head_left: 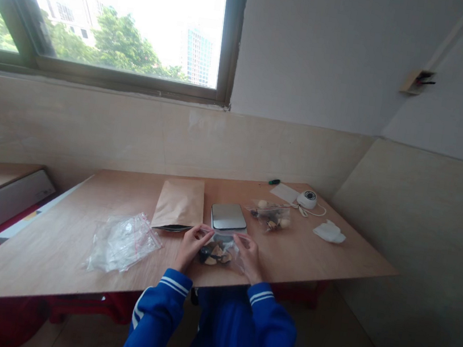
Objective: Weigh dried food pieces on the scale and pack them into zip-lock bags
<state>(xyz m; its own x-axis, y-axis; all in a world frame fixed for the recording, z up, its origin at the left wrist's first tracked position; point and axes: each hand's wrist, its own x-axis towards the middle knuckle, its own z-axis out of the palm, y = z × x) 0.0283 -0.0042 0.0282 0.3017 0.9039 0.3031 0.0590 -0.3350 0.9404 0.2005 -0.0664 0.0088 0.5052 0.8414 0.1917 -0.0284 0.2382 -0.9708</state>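
Note:
A clear zip bag (220, 252) with dark and pale dried pieces inside lies near the table's front edge. My left hand (193, 243) pinches the left end of its top edge, and my right hand (248, 254) pinches the right end. Just beyond the bag sits a small scale (229, 217) with a silver plate. A brown paper pouch (180, 204) lies to the left of the scale, its dark opening facing me. Right of the scale are filled clear bags (271, 216) with similar dried pieces and round pale ones.
Several flat clear bags (124, 243) are piled on the left of the wooden table (62, 241). At the back right are a white dome camera (307, 199) with a cable, a white sheet (284, 193) and a green-handled tool (274, 182). White crumpled plastic (329, 231) lies right.

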